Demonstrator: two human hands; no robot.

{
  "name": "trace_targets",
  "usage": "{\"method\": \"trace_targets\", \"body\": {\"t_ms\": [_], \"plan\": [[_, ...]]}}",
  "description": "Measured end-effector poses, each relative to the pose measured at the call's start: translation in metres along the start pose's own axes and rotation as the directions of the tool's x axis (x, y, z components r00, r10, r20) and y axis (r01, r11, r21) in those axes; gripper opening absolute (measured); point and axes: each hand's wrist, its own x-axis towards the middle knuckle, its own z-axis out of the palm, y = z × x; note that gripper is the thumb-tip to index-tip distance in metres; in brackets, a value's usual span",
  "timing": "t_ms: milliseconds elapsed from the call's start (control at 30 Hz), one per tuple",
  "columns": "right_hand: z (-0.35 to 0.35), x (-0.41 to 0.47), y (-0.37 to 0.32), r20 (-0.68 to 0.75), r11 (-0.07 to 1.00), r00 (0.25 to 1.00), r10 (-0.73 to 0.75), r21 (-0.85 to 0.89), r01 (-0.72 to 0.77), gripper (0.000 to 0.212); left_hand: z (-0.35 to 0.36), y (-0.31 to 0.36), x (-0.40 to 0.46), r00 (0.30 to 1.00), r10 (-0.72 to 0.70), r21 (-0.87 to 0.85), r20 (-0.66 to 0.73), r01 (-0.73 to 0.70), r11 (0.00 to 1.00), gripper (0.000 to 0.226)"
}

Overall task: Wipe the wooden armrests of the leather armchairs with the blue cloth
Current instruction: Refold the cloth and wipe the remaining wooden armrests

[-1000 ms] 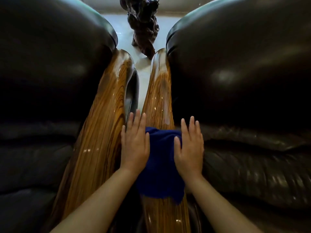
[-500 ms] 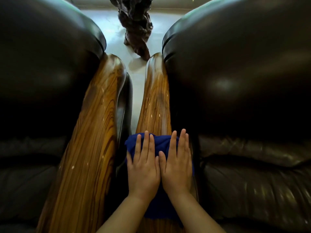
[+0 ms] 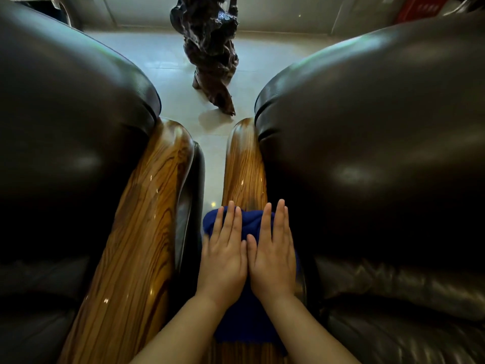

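Note:
Two dark leather armchairs stand side by side, the left armchair (image 3: 65, 153) and the right armchair (image 3: 380, 153). Each has a glossy striped wooden armrest facing the gap: the left armrest (image 3: 141, 232) and the right armrest (image 3: 245, 166). A blue cloth (image 3: 249, 222) lies across the right armrest near its middle. My left hand (image 3: 223, 258) and my right hand (image 3: 273, 258) press flat on the cloth, side by side, thumbs touching, fingers pointing away from me. The cloth's middle is hidden under my palms; its near edge hangs by my wrists.
A narrow gap of pale tiled floor (image 3: 212, 158) runs between the two armrests. Beyond the chairs a dark gnarled wood carving (image 3: 210, 48) stands on the floor. A wall base and a red box (image 3: 417, 6) lie at the far edge.
My hands came together from either side of the cloth onto its top, then slid it forward along the right armrest. The view has tilted up, showing more floor.

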Motion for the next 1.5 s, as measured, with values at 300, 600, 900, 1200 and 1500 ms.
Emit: {"method": "trace_targets", "body": {"t_ms": [300, 600, 900, 1200, 1500], "plan": [[-0.011, 0.016, -0.001, -0.034, 0.993, 0.993, 0.112, 0.036, -0.111, 0.064, -0.005, 0.003, 0.013, 0.987, -0.104, -0.061, -0.120, 0.097, 0.993, 0.061], [0.001, 0.042, 0.013, 0.068, 0.951, 0.995, -0.072, 0.306, 0.048, 0.062, -0.004, -0.004, 0.048, 0.999, 0.032, -0.152, -0.005, -0.032, 0.988, 0.056], [0.004, 0.086, 0.017, 0.075, 0.943, 0.988, -0.133, 0.316, 0.103, 0.057, -0.017, -0.010, 0.127, 0.973, 0.163, -0.229, 0.160, -0.124, 0.966, 0.067], [0.000, 0.083, 0.013, -0.012, 0.930, 1.000, -0.025, 0.366, 0.028, 0.061, -0.030, 0.002, 0.154, 0.946, 0.238, -0.294, 0.219, -0.169, 0.941, 0.065], [-0.026, 0.081, 0.036, 0.151, 0.979, 0.987, -0.057, 0.200, 0.026, 0.081, -0.059, -0.008, 0.165, 0.758, 0.330, -0.045, 0.563, -0.371, 0.928, 0.068]]}}
